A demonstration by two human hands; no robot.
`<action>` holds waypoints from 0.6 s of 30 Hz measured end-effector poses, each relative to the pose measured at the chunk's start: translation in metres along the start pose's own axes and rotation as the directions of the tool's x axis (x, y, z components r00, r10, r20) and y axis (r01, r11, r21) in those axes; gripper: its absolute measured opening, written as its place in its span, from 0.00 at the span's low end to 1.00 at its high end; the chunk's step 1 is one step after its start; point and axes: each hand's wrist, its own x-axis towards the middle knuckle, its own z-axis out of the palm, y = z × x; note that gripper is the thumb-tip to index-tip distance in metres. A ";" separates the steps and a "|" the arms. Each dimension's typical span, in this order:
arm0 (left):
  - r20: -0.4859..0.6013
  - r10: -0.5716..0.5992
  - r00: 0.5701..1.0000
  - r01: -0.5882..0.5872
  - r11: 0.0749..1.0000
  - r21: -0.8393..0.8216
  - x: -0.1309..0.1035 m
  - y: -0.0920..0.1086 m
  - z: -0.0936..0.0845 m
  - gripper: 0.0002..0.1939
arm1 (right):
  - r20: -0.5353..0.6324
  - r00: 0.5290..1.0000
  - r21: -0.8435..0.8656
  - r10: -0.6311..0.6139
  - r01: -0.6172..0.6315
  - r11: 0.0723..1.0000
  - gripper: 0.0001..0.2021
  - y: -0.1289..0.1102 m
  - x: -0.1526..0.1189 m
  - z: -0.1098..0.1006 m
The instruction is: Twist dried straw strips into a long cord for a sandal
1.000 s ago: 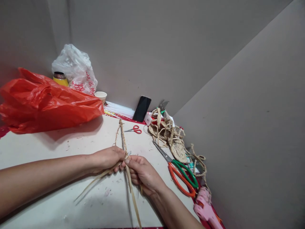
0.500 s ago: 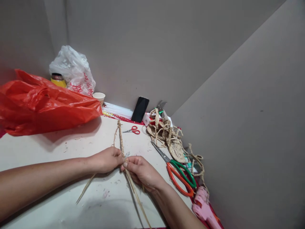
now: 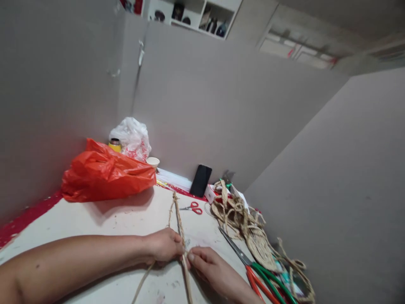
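A thin braided straw cord (image 3: 179,217) lies along the white tabletop, with its tied end pointing away from me. My left hand (image 3: 166,245) is closed on the cord low on the braid. From the right, my right hand (image 3: 207,266) pinches at the same spot, its thumb against the forefinger. Loose straw strands (image 3: 187,283) run from between the hands toward me, and another strand (image 3: 142,285) trails out under my left wrist. Beyond the hands lie small red-handled scissors (image 3: 194,207). Larger scissors (image 3: 253,268) with green and orange handles rest right of my right hand.
A heap of braided straw cord (image 3: 253,228) lies along the right edge by the wall. At the back stand a black phone (image 3: 201,180), a paper cup (image 3: 153,162) and a white plastic bag (image 3: 133,137). A red plastic bag (image 3: 109,177) sits at the back left.
The view has tipped upward, so the table sits lower in the picture and shelves show at the top. The pink glue gun has left the view. Both hands stay at the cord.
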 end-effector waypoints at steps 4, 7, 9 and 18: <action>-0.079 0.021 0.997 -0.018 0.999 0.034 0.004 -0.006 0.002 0.08 | 0.097 0.995 -0.176 0.039 -0.021 0.984 0.20 -0.007 -0.006 -0.008; -0.130 0.015 0.991 -0.006 0.998 0.070 0.004 -0.007 0.003 0.09 | 0.183 0.978 -0.333 0.105 -0.039 0.942 0.17 -0.017 -0.012 -0.020; -0.136 0.003 0.991 0.006 0.998 0.069 0.004 -0.006 0.003 0.09 | 0.141 0.968 -0.467 0.209 -0.121 0.876 0.12 -0.029 -0.012 -0.033; -0.153 -0.011 0.988 0.024 0.996 0.083 0.011 -0.014 0.004 0.10 | -0.149 0.898 -0.811 -0.414 0.128 0.571 0.11 -0.155 0.056 -0.033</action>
